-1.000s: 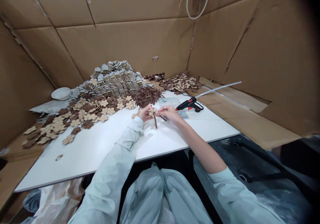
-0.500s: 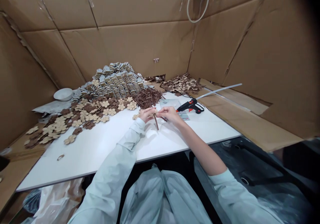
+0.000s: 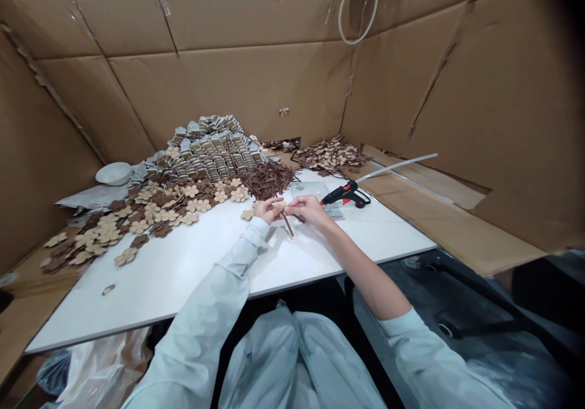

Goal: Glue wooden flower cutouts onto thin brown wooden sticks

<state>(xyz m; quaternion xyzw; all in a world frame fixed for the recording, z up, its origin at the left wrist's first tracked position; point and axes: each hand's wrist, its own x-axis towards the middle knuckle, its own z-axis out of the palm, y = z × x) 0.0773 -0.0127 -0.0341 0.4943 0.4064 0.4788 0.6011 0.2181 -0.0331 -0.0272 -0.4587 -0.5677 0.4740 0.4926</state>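
Above the white table (image 3: 183,287) my hands meet near its middle. My left hand (image 3: 269,209) is closed on a beige flower piece (image 3: 281,205), partly covered by the fingers. From the flower a thin brown strip (image 3: 288,224) slants down toward the table. My right hand (image 3: 309,208) pinches at the flower's right side, with another dark brown strip (image 3: 298,218) sticking out under its fingers. Exactly where the strips join the flower is hidden. Just right of my right hand, a black and orange glue gun (image 3: 345,194) lies with a long translucent glue stick (image 3: 397,166) in its back.
Beige and brown flower pieces (image 3: 159,205) spread over the table's left. Behind them rise stacked silvery packets (image 3: 210,147). Brown strips (image 3: 269,179) are heaped at the centre back, mixed pieces (image 3: 331,155) right of them. A white bowl (image 3: 113,174) and a small ring (image 3: 108,289) are at left.
The brown strip under the flower has tilted, its lower end swinging slightly right. Both hands stay together at the flower. The whole view has shifted slightly.
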